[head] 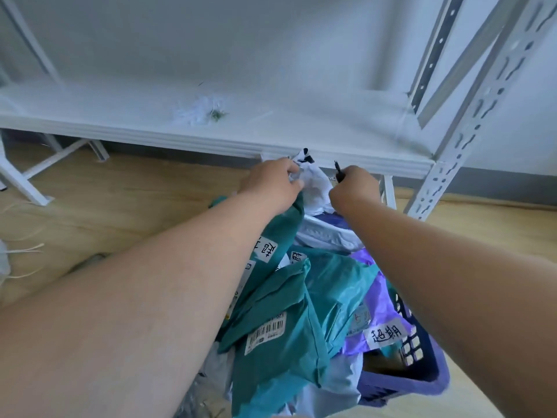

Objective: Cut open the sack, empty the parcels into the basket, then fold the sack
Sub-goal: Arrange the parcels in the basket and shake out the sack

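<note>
We reach both bare arms forward over a heap of parcels. Our left hand (272, 179) is closed, fingers pinching the bunched top of a white sack (315, 182), whose crumpled fabric rises between our two hands just in front of the edge of a white metal shelf (229, 143). Our right hand (354, 187) is curled into a fist around a small dark tool (337, 168); only its thin black tip shows above the knuckles, just beside the sack's gathered neck, and we cannot tell what kind of blade it is. Below our forearms lie the parcels: a teal mailer with a barcode label (280, 336), another teal one under the left wrist, a lighter turquoise bag, and a purple mailer (379, 300) carrying a handwritten white label. They are piled in and over a blue-purple plastic basket (422, 375), whose slotted wall and rim show at lower right. A small tangle of white scraps (199, 110) sits on the shelf board, and the floor is pale wood.
</note>
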`<state>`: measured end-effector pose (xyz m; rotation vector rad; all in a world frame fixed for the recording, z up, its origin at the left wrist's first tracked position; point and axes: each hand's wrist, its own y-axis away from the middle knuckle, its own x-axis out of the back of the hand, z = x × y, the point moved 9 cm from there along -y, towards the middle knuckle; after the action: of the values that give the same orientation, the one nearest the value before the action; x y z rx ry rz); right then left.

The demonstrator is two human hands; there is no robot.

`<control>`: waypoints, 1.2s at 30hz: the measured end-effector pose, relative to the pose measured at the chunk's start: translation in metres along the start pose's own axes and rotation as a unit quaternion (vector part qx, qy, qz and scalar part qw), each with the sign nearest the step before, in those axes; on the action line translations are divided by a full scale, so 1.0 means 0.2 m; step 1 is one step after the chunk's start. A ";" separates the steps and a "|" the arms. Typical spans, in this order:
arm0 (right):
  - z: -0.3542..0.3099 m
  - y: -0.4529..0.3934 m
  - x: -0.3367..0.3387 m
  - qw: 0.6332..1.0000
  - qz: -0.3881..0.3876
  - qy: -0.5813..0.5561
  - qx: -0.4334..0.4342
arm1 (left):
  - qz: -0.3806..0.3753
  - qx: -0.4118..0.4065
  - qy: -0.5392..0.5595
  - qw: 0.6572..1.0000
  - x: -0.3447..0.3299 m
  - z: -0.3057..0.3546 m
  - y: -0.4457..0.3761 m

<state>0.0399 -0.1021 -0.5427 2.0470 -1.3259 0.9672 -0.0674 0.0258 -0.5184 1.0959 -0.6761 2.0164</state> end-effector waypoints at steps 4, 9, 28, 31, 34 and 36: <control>0.13 -0.06 -0.09 0.994 -0.053 0.094 0.020 | -0.029 -0.029 -0.124 0.991 -0.05 0.09 -0.01; 0.20 -0.08 -0.18 0.979 -0.134 0.144 0.057 | -0.041 -0.035 -0.205 0.977 -0.11 0.15 -0.02; 0.91 0.27 0.16 0.986 -0.085 -0.079 -0.121 | -0.109 -0.108 -0.139 0.978 -0.50 0.52 0.11; 0.97 0.24 0.24 0.989 -0.023 -0.051 -0.134 | -0.192 -0.113 -0.188 0.957 -0.64 0.54 0.17; 0.94 0.22 0.30 0.988 0.066 -0.066 -0.125 | -0.237 -0.116 -0.230 0.937 -0.67 0.58 0.23; 0.90 0.21 0.28 0.983 0.100 -0.106 -0.114 | -0.269 -0.136 -0.269 0.915 -0.69 0.62 0.28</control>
<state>0.0674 -0.2822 -0.6084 1.9075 -1.6974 0.6550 -0.0025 -0.1456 -0.5817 1.4833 -0.7896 1.1171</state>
